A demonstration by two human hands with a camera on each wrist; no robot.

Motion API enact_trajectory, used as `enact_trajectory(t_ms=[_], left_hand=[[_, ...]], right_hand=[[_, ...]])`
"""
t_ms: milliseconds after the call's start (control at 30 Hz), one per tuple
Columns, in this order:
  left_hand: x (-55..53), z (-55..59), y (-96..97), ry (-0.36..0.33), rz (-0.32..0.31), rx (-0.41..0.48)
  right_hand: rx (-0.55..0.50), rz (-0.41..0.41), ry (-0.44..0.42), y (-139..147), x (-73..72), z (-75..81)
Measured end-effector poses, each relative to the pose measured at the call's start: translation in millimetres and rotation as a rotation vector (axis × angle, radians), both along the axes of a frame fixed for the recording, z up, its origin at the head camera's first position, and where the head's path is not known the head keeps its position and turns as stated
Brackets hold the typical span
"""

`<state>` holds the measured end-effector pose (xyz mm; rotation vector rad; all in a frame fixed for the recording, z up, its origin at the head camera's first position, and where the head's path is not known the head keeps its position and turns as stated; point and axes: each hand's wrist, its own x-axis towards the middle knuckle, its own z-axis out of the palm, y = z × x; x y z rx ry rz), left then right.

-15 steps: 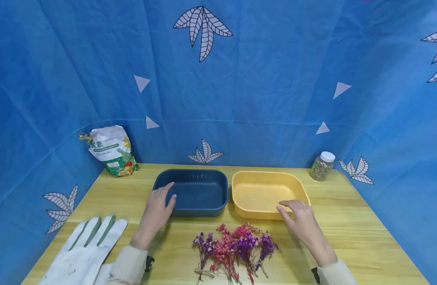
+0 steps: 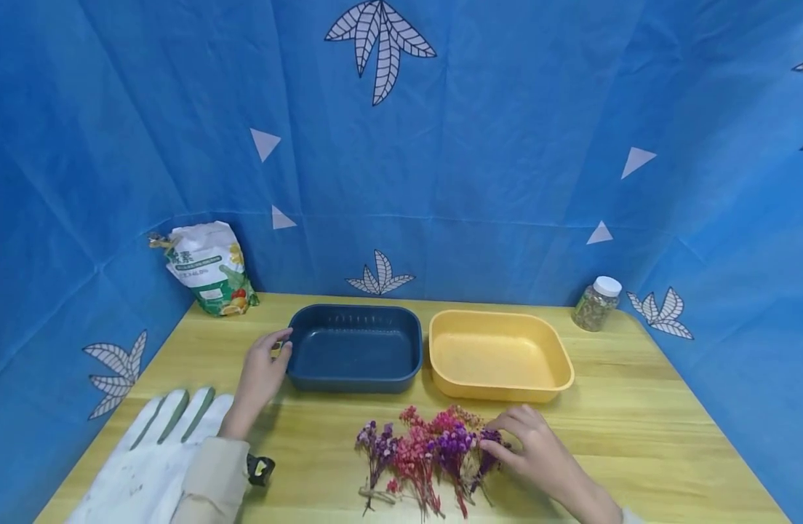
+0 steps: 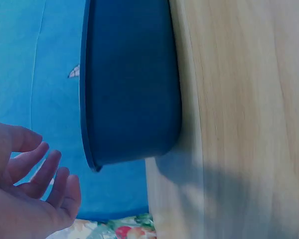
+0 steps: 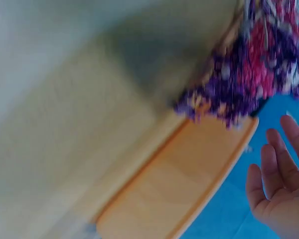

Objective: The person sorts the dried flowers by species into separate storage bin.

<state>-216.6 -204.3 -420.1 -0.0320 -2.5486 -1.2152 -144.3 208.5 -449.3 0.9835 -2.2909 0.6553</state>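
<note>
My left hand hovers at the left end of a dark blue plastic tub. In the left wrist view its loosely bent fingers hold nothing, and a gap shows between them and the tub's wall. My right hand is over the right edge of several small bunches of dried flowers, pink, red and purple, lying on the table. Its fingers are relaxed and spread in the right wrist view, with nothing gripped. Part of the rightmost purple bunch is hidden behind that hand.
Beside the blue tub stands a yellow tub. White gloves lie at the left front of the table. A white and green bag stands at the back left, a white-lidded jar at the back right. Blue cloth surrounds the table.
My left hand has moved left, from over the blue tub's near-left rim to outside its left end. My right hand has come from the yellow tub's front rim down to the flowers.
</note>
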Motion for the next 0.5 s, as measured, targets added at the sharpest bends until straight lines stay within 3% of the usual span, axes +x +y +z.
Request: enact_trajectory(t_ms=[100, 267, 500], left_hand=[[0.4, 1.5, -5.3, -0.064, 0.019, 0.005], [1.7, -2.6, -13.7, -0.183, 0.024, 0.017], [4.2, -10.8, -17.4, -0.273, 0.021, 0.044]], right_hand=[[-0.002, 0.028, -0.005, -5, 7.8, -5.6], [0.007, 0.083, -0.093, -9, 18.9, -13.8], [0.085, 0.115, -0.235, -16, 26.9, -20.8]])
